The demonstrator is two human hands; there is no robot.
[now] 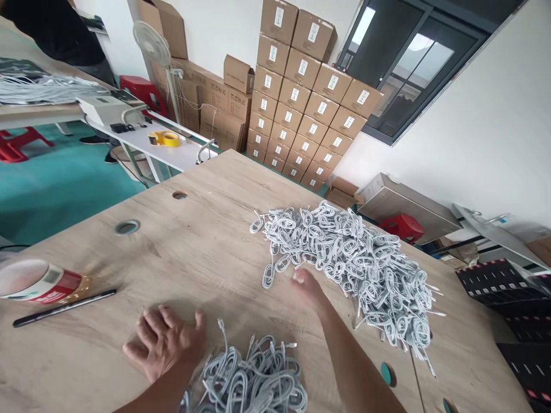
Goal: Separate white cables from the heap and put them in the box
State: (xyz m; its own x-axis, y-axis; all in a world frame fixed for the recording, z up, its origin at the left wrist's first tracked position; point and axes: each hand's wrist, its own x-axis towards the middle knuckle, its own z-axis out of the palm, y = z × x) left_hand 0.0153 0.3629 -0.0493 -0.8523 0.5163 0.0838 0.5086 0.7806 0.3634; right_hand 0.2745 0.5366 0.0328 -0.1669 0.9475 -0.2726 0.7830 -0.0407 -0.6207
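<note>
My left hand (166, 343) lies palm-down on the wooden table with its fingers spread, holding nothing. Just right of it, close to my body, is a small heap of coiled light-grey cables (253, 378) with connector ends sticking up. My right hand (307, 289) reaches forward to the near edge of a large pile of similar coiled cables (353, 252). Motion blurs that hand and its fingers are partly hidden, so I cannot make out whether it grips a cable. One loose coil (268, 276) lies left of its fingertips.
On the table (206, 258), a paper cup-like container (43, 281) lies on its side near a black pen (64, 308). Round cable holes pierce the tabletop. Beyond are a side table with yellow tape (164, 139), stacked cartons (297, 92), a fan and a person in dark clothes.
</note>
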